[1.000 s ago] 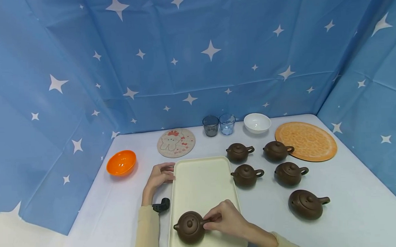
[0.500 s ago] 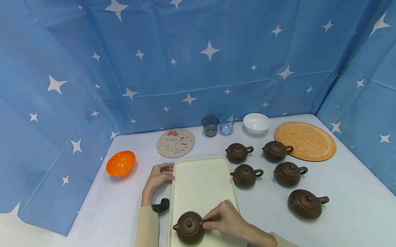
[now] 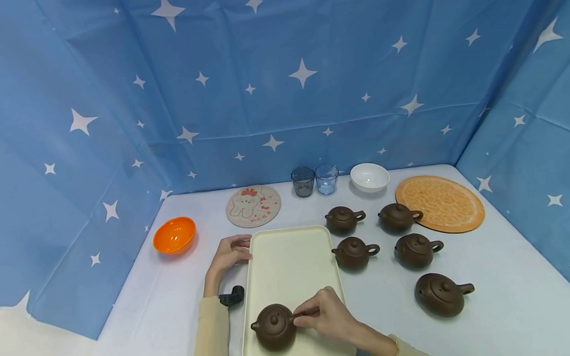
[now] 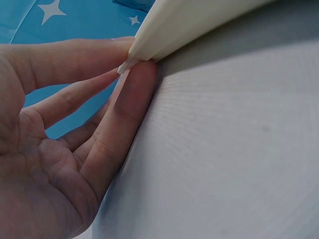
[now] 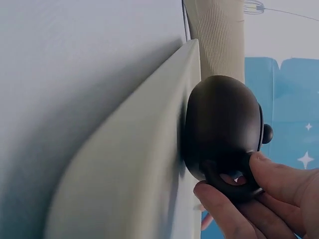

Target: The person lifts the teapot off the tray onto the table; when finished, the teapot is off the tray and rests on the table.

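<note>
Barely shifted, the teapot (image 3: 273, 326) sits on the tray's (image 3: 288, 256) near end. Right hand (image 3: 326, 315) still pinches its handle; left hand's (image 3: 228, 253) straight fingers touch the tray's edge.

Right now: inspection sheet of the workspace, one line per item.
Surface: white table.
Job's things: brown teapot on cream tray, near end.
Clutter: five teapots right of the tray; orange bowl, white bowl, two glasses, cartoon coaster, orange mat.
Hands: right hand pinches the teapot's handle; left hand touches the tray's left rim.
Cables: nothing seen.
Surroundings: blue starred backdrop.
</note>
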Tool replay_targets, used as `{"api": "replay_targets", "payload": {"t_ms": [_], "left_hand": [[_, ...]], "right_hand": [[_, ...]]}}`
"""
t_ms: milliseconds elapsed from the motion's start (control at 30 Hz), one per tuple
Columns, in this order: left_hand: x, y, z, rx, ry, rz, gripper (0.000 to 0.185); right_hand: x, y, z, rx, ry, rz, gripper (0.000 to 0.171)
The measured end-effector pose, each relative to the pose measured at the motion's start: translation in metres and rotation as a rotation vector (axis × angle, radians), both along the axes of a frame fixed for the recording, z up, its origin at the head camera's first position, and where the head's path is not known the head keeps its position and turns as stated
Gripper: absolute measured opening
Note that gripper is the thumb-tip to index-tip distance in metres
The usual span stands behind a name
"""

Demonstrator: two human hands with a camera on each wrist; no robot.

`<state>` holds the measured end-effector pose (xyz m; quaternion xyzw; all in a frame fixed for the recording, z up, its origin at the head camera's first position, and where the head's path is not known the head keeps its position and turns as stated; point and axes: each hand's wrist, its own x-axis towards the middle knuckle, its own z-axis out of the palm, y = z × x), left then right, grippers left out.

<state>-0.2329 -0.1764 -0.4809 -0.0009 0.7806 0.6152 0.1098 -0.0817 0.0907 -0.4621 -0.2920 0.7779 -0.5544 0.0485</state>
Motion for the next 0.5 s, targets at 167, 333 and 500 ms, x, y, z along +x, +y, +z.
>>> {"api": "replay_targets", "payload": {"t_ms": [167,333,500], "left_hand": [[0.001,0.000,0.001,0.003,0.005,-0.013,0.055],[0.005,0.002,0.012,0.020,-0.018,-0.036,0.057],[0.002,0.001,0.003,0.009,-0.007,-0.011,0.055]], "right_hand": [[-0.004,0.006,0.005,0.004,0.026,-0.018,0.011],[-0.009,0.024,0.017,-0.002,0.062,-0.021,0.012],[-0.012,0.049,0.029,0.011,0.063,-0.037,0.013]]}}
